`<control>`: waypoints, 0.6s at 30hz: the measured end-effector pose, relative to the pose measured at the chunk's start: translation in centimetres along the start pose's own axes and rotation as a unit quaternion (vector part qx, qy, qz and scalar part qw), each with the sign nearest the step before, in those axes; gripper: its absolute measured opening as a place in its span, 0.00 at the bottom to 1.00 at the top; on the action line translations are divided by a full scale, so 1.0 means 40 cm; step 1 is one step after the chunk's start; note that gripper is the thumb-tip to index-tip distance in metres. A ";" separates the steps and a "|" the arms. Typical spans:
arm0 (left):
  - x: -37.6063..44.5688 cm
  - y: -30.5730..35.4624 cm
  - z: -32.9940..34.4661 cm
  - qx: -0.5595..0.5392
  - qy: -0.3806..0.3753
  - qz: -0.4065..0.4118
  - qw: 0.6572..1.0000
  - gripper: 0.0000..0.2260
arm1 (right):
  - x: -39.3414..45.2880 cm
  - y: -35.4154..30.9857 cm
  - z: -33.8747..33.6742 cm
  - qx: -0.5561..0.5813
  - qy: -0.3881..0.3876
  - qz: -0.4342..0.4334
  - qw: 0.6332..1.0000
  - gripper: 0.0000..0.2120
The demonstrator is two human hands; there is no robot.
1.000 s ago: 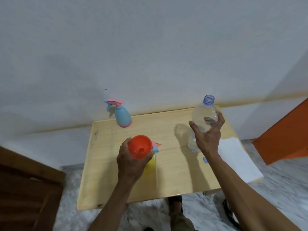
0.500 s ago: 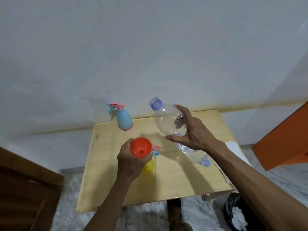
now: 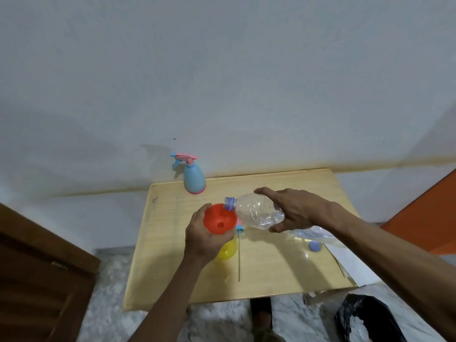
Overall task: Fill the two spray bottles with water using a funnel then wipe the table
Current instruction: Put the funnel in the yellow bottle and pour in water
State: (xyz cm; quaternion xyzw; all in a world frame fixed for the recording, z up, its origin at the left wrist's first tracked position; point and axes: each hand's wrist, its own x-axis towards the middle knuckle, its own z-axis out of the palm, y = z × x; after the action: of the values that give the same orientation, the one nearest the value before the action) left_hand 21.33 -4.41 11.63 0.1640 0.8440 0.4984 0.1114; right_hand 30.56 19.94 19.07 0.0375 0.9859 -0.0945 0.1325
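Observation:
My left hand (image 3: 203, 239) grips the orange funnel (image 3: 219, 218), which sits in the neck of a yellow spray bottle (image 3: 227, 250) on the wooden table (image 3: 271, 272). My right hand (image 3: 296, 208) holds a clear plastic water bottle (image 3: 256, 211) tipped almost flat, its blue-ringed mouth over the funnel's rim. The yellow bottle's spray head (image 3: 239, 228) with its long dip tube lies on the table beside it. A blue spray bottle (image 3: 193, 177) with a pink trigger stands at the table's back edge.
A blue bottle cap (image 3: 315, 246) lies on the table under my right forearm. White paper (image 3: 355, 265) hangs over the table's right edge. A black bag (image 3: 365, 319) sits on the floor at the right, dark wooden furniture (image 3: 37, 280) at the left, an orange panel (image 3: 424, 218) far right.
My right hand has carried the water bottle left and tipped it from upright to nearly flat, bringing its mouth to the funnel. My left hand stays on the funnel.

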 end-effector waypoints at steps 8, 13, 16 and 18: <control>0.004 -0.008 -0.004 -0.047 -0.023 -0.023 0.998 0.41 | 0.004 0.006 0.006 -0.052 -0.029 0.006 0.998 0.45; 0.006 -0.012 -0.002 -0.053 -0.023 -0.021 0.998 0.43 | 0.003 0.008 0.012 -0.082 -0.041 0.000 0.996 0.44; 0.008 -0.014 0.001 -0.056 -0.022 -0.016 0.998 0.44 | 0.003 0.009 0.015 -0.104 -0.039 -0.007 0.994 0.43; 0.009 -0.015 0.002 -0.057 -0.022 -0.016 0.998 0.45 | 0.006 0.011 0.018 -0.115 -0.036 -0.007 0.993 0.44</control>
State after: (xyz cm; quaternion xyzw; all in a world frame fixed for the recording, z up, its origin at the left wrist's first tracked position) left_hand 20.93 -4.47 11.06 0.1550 0.8138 0.5404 0.1473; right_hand 30.57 20.26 18.26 0.0112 0.9850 0.0170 0.1711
